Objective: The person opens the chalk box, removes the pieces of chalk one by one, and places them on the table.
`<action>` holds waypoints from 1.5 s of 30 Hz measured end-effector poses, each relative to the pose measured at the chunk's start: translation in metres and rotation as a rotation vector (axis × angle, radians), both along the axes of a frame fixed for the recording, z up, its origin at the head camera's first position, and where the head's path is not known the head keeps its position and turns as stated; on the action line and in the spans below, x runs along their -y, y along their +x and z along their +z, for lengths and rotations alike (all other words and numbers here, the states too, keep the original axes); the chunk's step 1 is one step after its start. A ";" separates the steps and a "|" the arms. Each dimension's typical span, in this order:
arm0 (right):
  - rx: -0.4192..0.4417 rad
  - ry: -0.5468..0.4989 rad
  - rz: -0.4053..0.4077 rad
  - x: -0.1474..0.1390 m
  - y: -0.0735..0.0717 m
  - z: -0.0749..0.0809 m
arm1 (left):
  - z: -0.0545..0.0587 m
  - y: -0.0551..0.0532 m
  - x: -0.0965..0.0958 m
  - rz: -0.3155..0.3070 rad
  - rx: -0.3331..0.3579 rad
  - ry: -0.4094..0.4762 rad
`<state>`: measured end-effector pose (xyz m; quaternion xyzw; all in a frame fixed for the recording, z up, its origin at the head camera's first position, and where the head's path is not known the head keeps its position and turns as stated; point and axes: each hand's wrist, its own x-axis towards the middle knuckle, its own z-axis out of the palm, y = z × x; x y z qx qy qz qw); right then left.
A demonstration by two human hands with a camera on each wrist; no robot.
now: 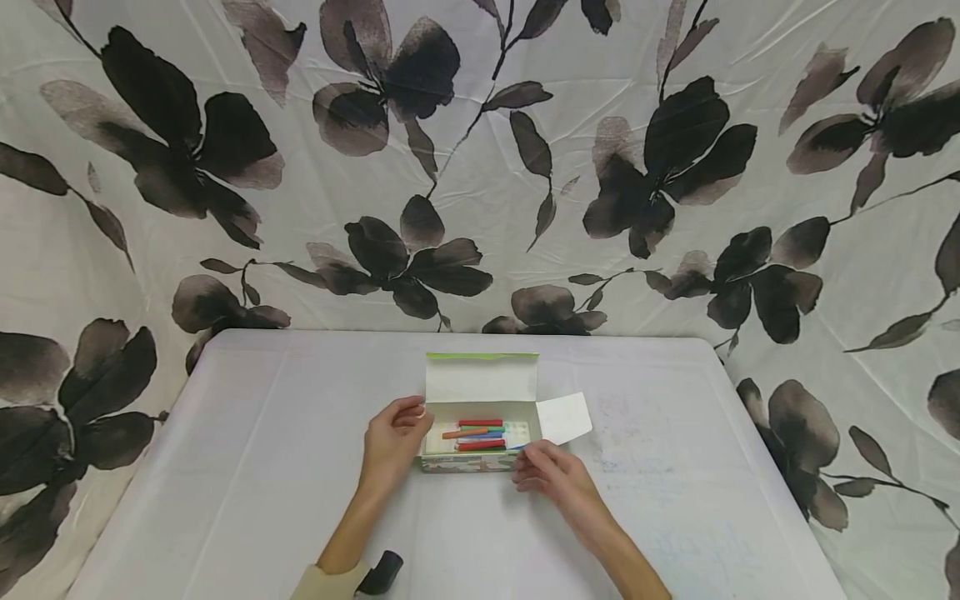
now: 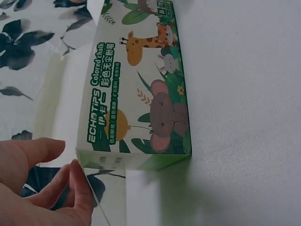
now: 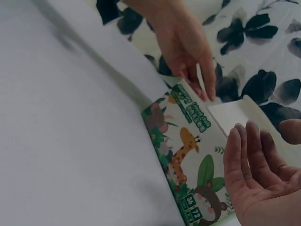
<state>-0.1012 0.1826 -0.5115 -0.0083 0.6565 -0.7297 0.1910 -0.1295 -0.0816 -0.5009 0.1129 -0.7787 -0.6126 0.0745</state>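
The chalk box (image 1: 457,464) sits on the white table (image 1: 300,417), between the two hands; its lid (image 1: 482,381) stands up at the back, and a white flap (image 1: 565,417) sticks out on the right; red, orange, green and blue chalk sticks (image 1: 468,433) lie inside; the left hand (image 1: 392,442) is at the box's left end, its thumb apart from its bent fingers, and the fingertips seem to touch a thin left flap (image 2: 94,190) without pinching it; the right hand (image 1: 558,475) is by the front right corner, its fingers nearly straight and close together, its thumb held away, and I cannot tell if they touch the box; the box looks like thin, stiff card, so it should be light, but a hard squeeze could dent it; the flaps should bend easily, so hold them softly near their edges; the chalk is probably dry, a bit dusty and quick to snap; pick up one stick by its middle, with a gentle thumb and finger; to move the box, hold both short ends low down.
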 end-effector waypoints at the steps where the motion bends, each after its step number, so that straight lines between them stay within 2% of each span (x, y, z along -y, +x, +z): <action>1: -0.013 0.011 0.008 0.001 -0.002 0.001 | -0.001 0.000 0.000 -0.005 -0.005 -0.007; 6: -0.116 0.058 0.054 0.007 -0.010 0.009 | -0.003 -0.002 -0.001 -0.016 -0.006 -0.062; 11: -0.253 0.127 0.055 0.012 -0.023 0.014 | -0.006 -0.005 0.000 -0.017 0.001 -0.089; 17: -0.473 0.303 0.067 0.020 -0.040 0.016 | -0.009 -0.007 0.001 0.001 0.036 -0.069; 21: -0.565 0.416 0.088 0.024 -0.050 0.015 | -0.009 -0.007 0.002 -0.002 0.065 -0.043; 24: -0.609 0.486 0.141 0.027 -0.057 0.013 | -0.010 -0.007 0.002 -0.005 0.082 -0.022; 32: -0.718 0.628 0.346 0.033 -0.070 0.009 | -0.010 -0.007 0.005 -0.010 0.112 0.043; 36: -0.744 0.690 0.396 0.034 -0.073 0.009 | -0.010 -0.008 0.004 -0.007 0.113 0.060; 41: -0.743 0.726 0.451 0.036 -0.078 0.009 | -0.009 -0.008 0.003 0.001 0.120 0.071; 45: -0.742 0.793 0.504 0.041 -0.082 0.009 | -0.011 -0.008 0.004 0.006 0.133 0.081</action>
